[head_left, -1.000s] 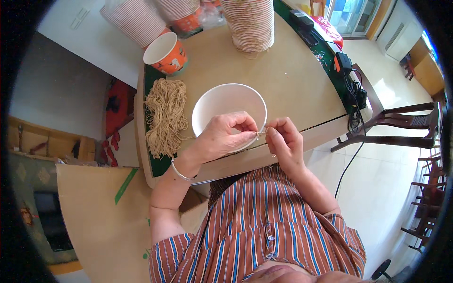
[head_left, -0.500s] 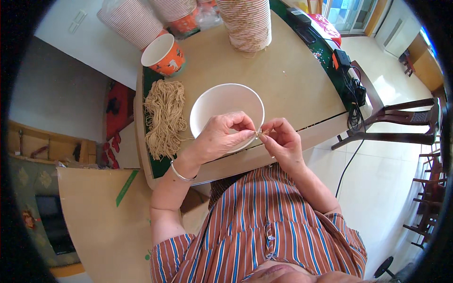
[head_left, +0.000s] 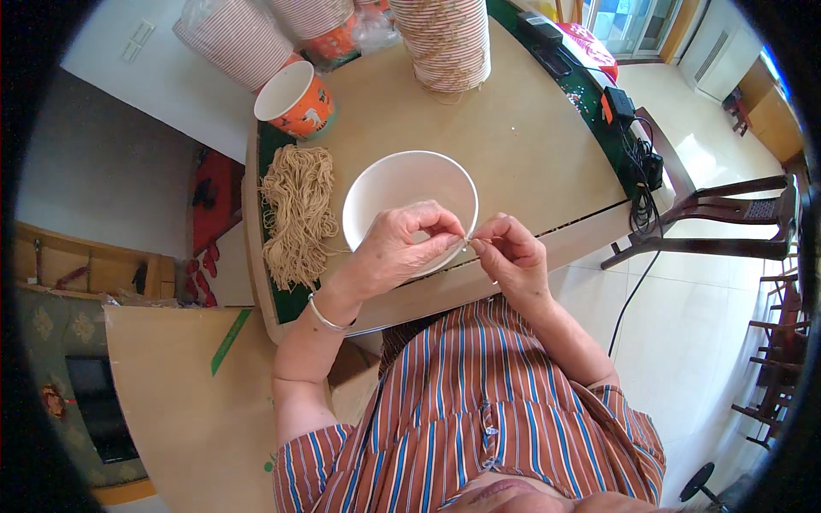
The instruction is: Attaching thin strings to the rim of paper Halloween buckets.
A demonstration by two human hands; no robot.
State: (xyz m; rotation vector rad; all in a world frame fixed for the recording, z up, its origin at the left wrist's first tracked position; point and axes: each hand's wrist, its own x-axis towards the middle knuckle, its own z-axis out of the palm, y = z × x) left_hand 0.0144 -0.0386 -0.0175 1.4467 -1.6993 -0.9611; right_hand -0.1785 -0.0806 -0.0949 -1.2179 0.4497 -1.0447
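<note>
At the left edge of the tan worktop [head_left: 530,145], a loose bundle of pale beige string lengths [head_left: 298,214], fibrous and wavy, lying on a dark green strip. Just behind it an orange paper cup [head_left: 296,99], white inside, upright. Behind that, stacked ribbed paper cups [head_left: 445,38], tall and striped. Near the front edge, a round white paper bowl [head_left: 410,201], smooth, plain, upright. Over its near rim, left hand [head_left: 402,252], silver bangle at the wrist, fingers curled, thumb and forefinger grip pinched tight at the bowl's rim, apparently on a thin wire or string handle [head_left: 469,242], too fine to tell. Touching fingertip to fingertip, right hand [head_left: 511,256], grip likewise pinched together on the same fine piece, knuckles up, wrist bent back toward the striped shirt [head_left: 479,410]. Farther right, black cables [head_left: 637,162] draped off the worktop's edge, dark wooden chair [head_left: 727,218] on pale floor tiles.
</note>
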